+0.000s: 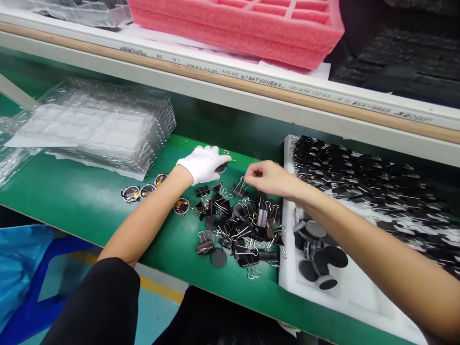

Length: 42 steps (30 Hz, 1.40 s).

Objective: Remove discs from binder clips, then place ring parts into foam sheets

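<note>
Binder clips point(244, 230) lie heaped with dark discs point(219, 258) on the green counter point(168, 249) in the head view, where the fingers of my gloved left hand point(201, 165) grasp a dark round piece point(221, 168) beyond the heap. Just beside it, the fingers of my bare right hand point(266, 176) appear to pinch a dark binder clip point(239, 189) by its wire handle. A slack pinch on that thin wire could let the clip drop or twist; smooth glove cloth might let the round piece slip. Handles crowded together could snag and drag neighbours along. Metal-rimmed round parts point(181, 206) lie near my left forearm, at risk of scratches from a falling clip.
</note>
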{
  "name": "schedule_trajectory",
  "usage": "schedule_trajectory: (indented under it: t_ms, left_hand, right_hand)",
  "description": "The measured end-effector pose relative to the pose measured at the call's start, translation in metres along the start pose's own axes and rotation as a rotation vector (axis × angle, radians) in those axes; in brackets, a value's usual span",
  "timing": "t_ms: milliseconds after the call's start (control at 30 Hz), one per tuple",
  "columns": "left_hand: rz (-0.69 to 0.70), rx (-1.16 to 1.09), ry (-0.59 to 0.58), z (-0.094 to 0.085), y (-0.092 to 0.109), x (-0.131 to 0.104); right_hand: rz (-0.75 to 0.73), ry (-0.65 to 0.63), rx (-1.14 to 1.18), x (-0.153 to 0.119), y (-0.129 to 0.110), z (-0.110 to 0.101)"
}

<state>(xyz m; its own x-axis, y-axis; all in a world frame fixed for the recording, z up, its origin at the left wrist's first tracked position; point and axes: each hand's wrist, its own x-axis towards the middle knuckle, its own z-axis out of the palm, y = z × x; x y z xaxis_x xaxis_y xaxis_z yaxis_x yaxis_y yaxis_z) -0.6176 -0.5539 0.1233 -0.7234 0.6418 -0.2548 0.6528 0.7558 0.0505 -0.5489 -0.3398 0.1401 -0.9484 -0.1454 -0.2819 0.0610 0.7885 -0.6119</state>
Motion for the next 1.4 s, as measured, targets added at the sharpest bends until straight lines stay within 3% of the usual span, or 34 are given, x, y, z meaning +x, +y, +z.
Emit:
schedule_trajectory:
  t_ms: [100,167,267,367,533,733,1000,1400]
  left_hand:
    - [-0.066,-0.003,-0.025,-0.003,0.003,-0.004]
    - [-0.078,0.030,0.013,-0.006,0.005,-0.007]
    - [-0.035,0.065,0.067,-0.005,0.004,-0.005]
    - [0.011,0.047,-0.025,-0.001,0.000,0.000]
    - [0.017,0.076,-0.011,0.004,-0.003,0.005]
    - [0.033,0.051,-0.002,0.007,0.003,0.008]
    - [0.041,0.075,0.027,0.009,0.014,0.009]
    - [0.074,0.089,0.122,0.021,0.018,0.015]
  right_hand:
    - [0.095,0.259,0.094,0.012,0.011,0.002]
    - [0.131,0.349,0.112,0.022,0.020,0.007]
    - [0.190,0.284,-0.007,0.032,0.031,0.009]
    - [0.203,0.197,-0.213,0.038,0.031,0.004]
    - [0.063,0.434,-0.174,0.063,0.010,0.010]
    - [0.181,0.360,-0.160,0.099,0.015,0.042]
    - [0.168,0.387,-0.165,0.096,0.044,0.051]
    - [0.162,0.443,-0.170,0.097,0.047,0.054]
